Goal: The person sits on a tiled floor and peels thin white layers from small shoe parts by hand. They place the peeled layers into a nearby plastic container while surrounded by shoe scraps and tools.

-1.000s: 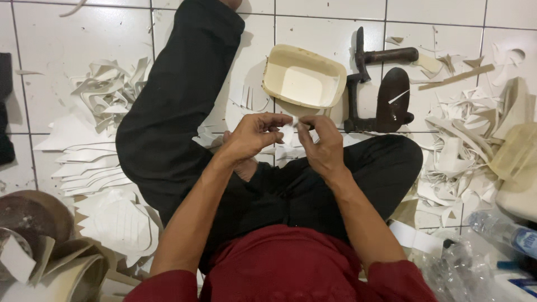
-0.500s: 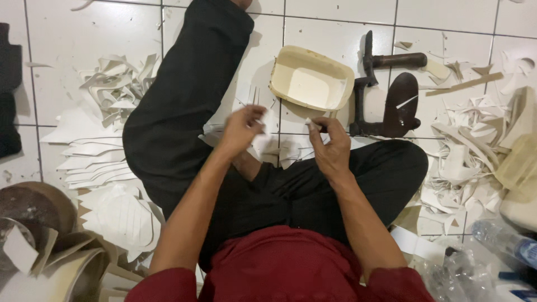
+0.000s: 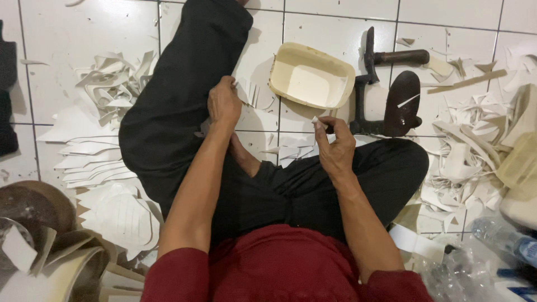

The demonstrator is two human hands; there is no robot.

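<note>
I sit on a white tiled floor with legs in black trousers. My left hand (image 3: 224, 103) reaches forward over my left knee, its fingers closed on thin white strips (image 3: 249, 92) lying beside the leg. My right hand (image 3: 334, 146) is raised in front of me, pinching a small white scrap (image 3: 315, 120) between thumb and fingertips. A cream rectangular tray (image 3: 291, 59) lies just beyond both hands, with nothing visible inside it.
A black iron shoe last stand (image 3: 391, 98) stands right of the tray. White cut-out pieces are stacked at the left (image 3: 95, 162) and heaped as scraps at the right (image 3: 470, 151). Plastic bottles (image 3: 503, 240) lie at bottom right, curved cream pieces (image 3: 61, 263) at bottom left.
My hands, held close together in front of me, have separated. The left hand has moved forward and left to the strips by my knee; the right keeps the small scrap.
</note>
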